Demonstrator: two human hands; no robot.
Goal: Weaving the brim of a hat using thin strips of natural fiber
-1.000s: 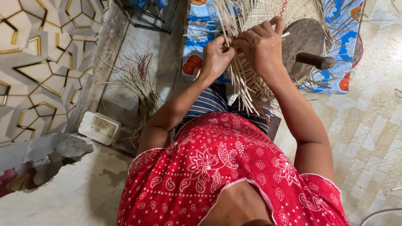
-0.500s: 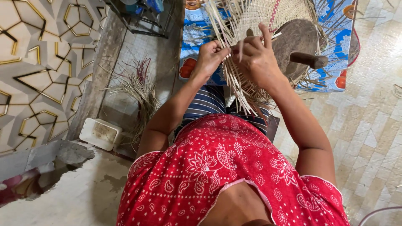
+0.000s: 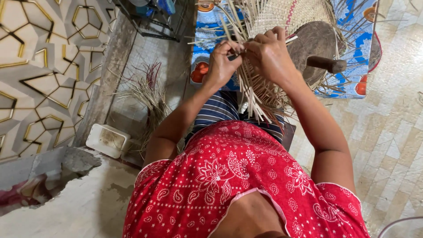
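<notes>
Left hand (image 3: 222, 64), right hand (image 3: 269, 55): grip closed on straw strips (image 3: 255, 94); fingertips hidden; woven piece (image 3: 282, 15) cut off.

I see a pale tiled floor (image 3: 392, 145). On it: blue patterned cloth (image 3: 352, 48) far right, loose straw bundle (image 3: 147, 94) left of centre, white plastic tub (image 3: 107, 140) near left, dark metal rack (image 3: 150, 22) far left.

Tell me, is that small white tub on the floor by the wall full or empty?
Empty, as far as shows: the white tub sits upright with its mouth open, and only its stained bottom is visible inside. Loose straw lies beside it.
</notes>
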